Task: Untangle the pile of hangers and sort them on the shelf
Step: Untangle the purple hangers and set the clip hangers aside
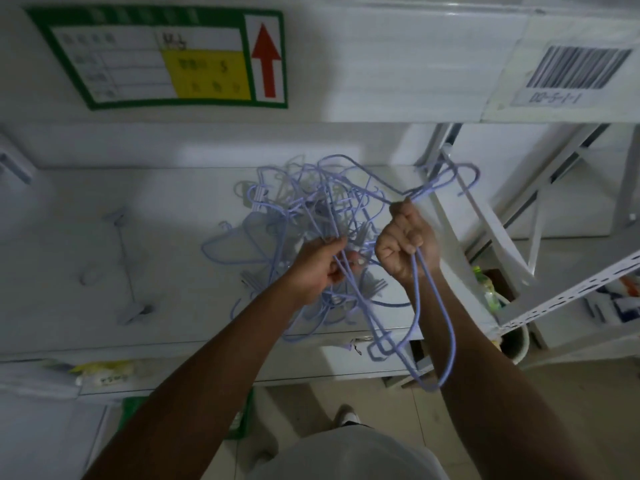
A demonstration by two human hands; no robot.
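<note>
A tangled pile of pale blue wire hangers [304, 216] lies on the white shelf [166, 209], toward its right end. My right hand [407, 245] grips a small bunch of hangers in a fist; their wires run up past the fist and loop down along my forearm below the shelf edge. My left hand [320, 268] holds several wires at the near side of the pile, fingers curled round them. Some hangers hang over the shelf's front edge.
A white clip hanger [124, 268] lies alone on the left part of the shelf. Above is a shelf beam with a green label [156, 57] and a barcode sticker [581, 69]. A metal rack upright [485, 216] stands right; a bucket [516, 341] sits below.
</note>
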